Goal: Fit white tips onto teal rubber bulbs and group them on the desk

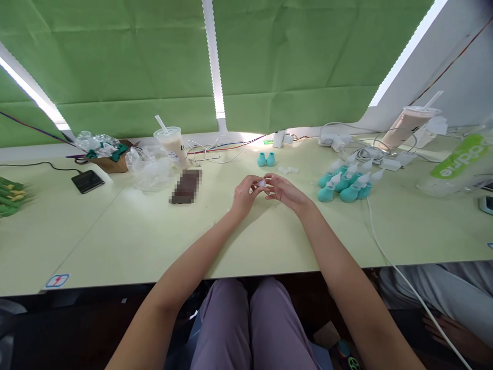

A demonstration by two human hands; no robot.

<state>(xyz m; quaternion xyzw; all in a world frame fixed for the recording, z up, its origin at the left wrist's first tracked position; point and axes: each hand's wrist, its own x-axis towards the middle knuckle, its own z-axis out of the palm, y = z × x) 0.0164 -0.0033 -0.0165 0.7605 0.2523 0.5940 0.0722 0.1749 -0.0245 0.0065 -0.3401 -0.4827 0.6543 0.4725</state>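
White small part point(262, 183) pinched between both hands' fingertips.

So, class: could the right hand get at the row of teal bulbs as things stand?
Probably yes: the right hand sits just left of the teal bulbs with bare table between, though its fingers already pinch a small white piece.

Pale yellow-green table point(127, 231) ran full width under green blinds; at 9 o'clock lay a black phone point(88, 181) w/ a cardboard box point(110, 163) of plastic scraps behind it; approx 11 o'clock stood an iced drink cup point(174, 147), a crumpled clear bag point(148, 168) just beside it, a dark blurred item point(186, 186) near; two teal caps point(266, 159) at 12; teal squeeze bottles point(344, 186) clustered at 2 o'clock; white cables & chargers point(364, 149) behind; 2nd drink cup point(409, 126) far at 2; a white cable point(375, 234) trailed off the front edge.
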